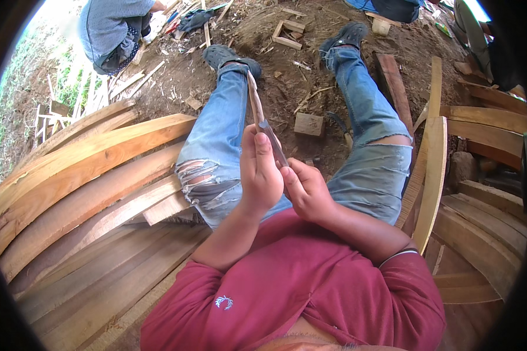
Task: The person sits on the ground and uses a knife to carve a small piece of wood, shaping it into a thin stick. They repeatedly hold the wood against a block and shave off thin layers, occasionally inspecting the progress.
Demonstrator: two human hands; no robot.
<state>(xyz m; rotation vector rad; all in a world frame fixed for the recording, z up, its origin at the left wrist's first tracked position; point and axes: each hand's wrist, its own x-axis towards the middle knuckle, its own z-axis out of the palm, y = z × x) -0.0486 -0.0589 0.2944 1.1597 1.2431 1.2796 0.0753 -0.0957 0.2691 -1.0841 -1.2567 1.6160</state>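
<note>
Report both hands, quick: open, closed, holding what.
Left hand: closed on the middle of a long thin piece, pale at its far end, dark nearer.
Right hand: closed on the same piece's near end.

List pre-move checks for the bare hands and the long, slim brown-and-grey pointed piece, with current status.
1. Left hand on the long, slim brown-and-grey pointed piece: ok, thumb and fingers around it.
2. Right hand on the same piece: ok, gripping nearer the maroon cloth shirt.
3. Pointed end aimed away from the shirt: ok.
4. Pointed end clear of the dark left shoe: cannot tell, they meet in this view and depth is unclear.
5. Near end of the piece visible: not ok, the hands cover it.
6. Light-brown wooden block out of the hands: ok, on the ground between the legs.
</note>
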